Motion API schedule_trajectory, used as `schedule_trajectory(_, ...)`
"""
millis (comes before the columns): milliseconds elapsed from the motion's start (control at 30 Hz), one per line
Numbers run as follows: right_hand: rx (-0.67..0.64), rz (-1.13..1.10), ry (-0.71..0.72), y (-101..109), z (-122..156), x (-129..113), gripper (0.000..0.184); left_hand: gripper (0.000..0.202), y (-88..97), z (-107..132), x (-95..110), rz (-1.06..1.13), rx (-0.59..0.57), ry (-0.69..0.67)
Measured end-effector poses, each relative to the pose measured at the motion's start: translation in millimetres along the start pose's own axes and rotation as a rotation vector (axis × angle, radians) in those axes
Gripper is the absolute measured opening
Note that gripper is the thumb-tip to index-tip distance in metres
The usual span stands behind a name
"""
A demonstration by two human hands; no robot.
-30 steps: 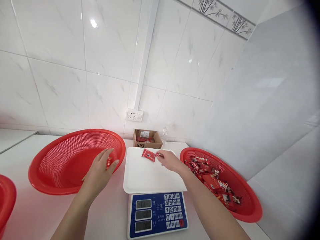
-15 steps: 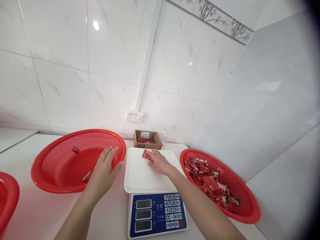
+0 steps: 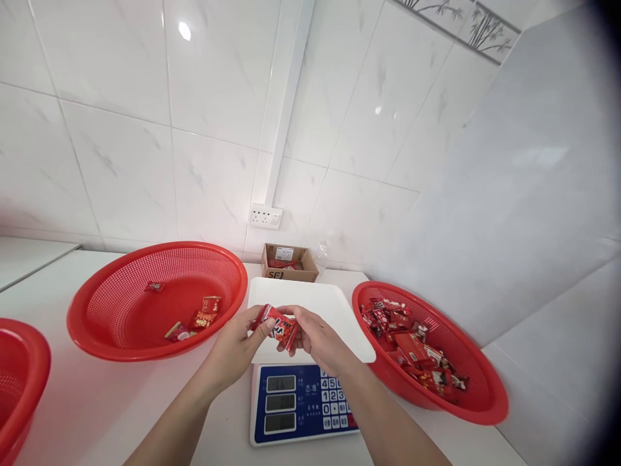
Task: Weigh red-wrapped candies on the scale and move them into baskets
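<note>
A small red snack packet (image 3: 280,327) with black and white print is held in front of me, above the white pan (image 3: 334,310) of a digital weighing scale (image 3: 306,404). My left hand (image 3: 231,346) grips its left end, thumb on top. At the right end, the fingers of my right hand (image 3: 317,336) are closed round the packet, partly behind it. Nothing else shows on the visible part of the pan. My right forearm hides some of the scale's keys.
Left stands a red plastic basket (image 3: 97,333) with a few snack packets (image 3: 206,312). Another red basket (image 3: 478,404) at right holds many red packets (image 3: 412,349). Behind the scale is a cardboard box (image 3: 294,274). Part of a third basket (image 3: 36,362) shows at far left.
My right hand has lifted the red packet off the pan and brought it nearer. My left hand has come from the left basket to grip it too. Packets previously hidden in that basket now show.
</note>
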State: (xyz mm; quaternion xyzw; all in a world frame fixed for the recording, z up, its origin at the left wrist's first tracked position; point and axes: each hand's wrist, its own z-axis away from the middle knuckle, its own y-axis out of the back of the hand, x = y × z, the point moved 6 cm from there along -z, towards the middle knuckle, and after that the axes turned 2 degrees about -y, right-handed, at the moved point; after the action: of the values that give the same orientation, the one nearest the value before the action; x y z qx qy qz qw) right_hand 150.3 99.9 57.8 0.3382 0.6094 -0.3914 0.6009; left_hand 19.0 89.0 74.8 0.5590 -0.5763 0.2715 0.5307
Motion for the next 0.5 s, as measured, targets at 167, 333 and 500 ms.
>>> schedule_trajectory(167, 0.051, 0.208, 0.077, -4.8, 8.9, -0.6, 0.045, 0.027, -3.6, 2.0, 3.5, 0.060, -0.022, 0.034)
schedule_trajectory(333, 0.138, 0.312, 0.053, -5.5, 18.7, 1.0, 0.033, 0.025, -11.7, 4.1, -2.1, 0.005, -0.047, 0.058)
schedule_trajectory(500, 0.106, 0.350, 0.042, 3.9, 40.2, -2.1, 0.038, 0.023, 14.1, 1.1, -18.6, 0.100, 0.188, 0.129)
